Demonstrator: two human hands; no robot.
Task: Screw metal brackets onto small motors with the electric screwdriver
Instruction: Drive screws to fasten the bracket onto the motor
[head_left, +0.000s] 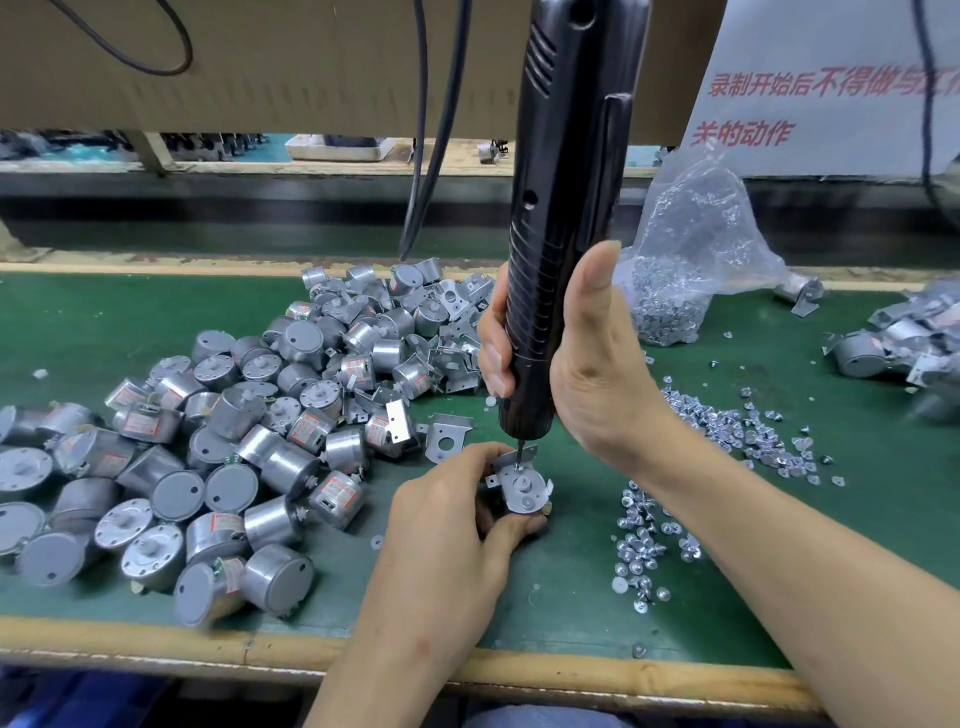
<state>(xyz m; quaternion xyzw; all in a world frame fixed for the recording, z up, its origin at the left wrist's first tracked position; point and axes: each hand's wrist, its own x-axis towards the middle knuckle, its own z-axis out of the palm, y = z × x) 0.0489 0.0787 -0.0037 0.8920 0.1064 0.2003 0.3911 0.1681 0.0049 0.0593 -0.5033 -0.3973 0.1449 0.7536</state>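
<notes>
My left hand (447, 525) grips a small silver motor with a metal bracket (522, 486) laid on its top face, held upright on the green mat. My right hand (587, 364) is wrapped around the black electric screwdriver (561, 218), which stands nearly vertical. Its bit tip (519, 457) presses down on a screw at the bracket's upper left part. The motor body is mostly hidden by my fingers.
A big heap of loose motors (218, 452) and brackets (447, 441) covers the mat (571, 597) to the left. Screws (727, 431) are scattered on the right, with a clear bag of screws (685, 260) behind. More bracketed motors (893, 343) lie far right. Cables (431, 130) hang above.
</notes>
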